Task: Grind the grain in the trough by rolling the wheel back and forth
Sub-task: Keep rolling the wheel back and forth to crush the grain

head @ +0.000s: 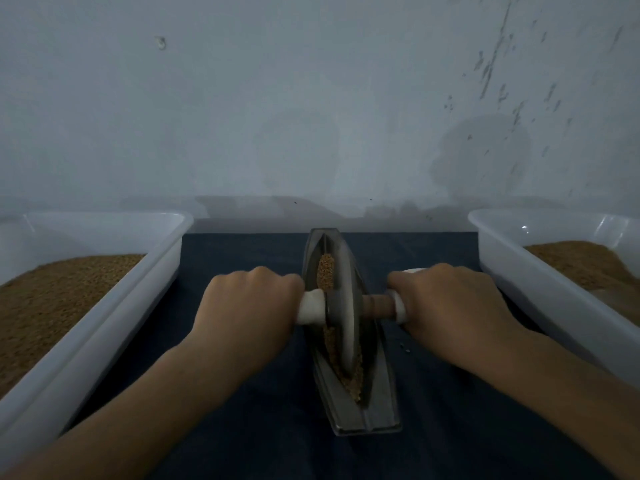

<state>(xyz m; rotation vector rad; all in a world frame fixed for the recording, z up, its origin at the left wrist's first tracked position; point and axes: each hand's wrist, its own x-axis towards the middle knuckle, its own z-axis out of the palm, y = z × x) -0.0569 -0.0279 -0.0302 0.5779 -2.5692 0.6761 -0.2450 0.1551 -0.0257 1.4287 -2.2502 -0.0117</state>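
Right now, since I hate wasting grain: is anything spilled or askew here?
A few pale specks lie on the dark cloth just right of the trough, perhaps spilled; too small to tell. Nothing else stands out.

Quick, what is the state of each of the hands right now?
Left hand: closed around the handle on the left of the wheel.
Right hand: closed around the handle on the right of the wheel.

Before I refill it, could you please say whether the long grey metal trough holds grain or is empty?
Not empty: brown grain lies along the grey metal trough, beyond and nearer than the grey disc wheel.
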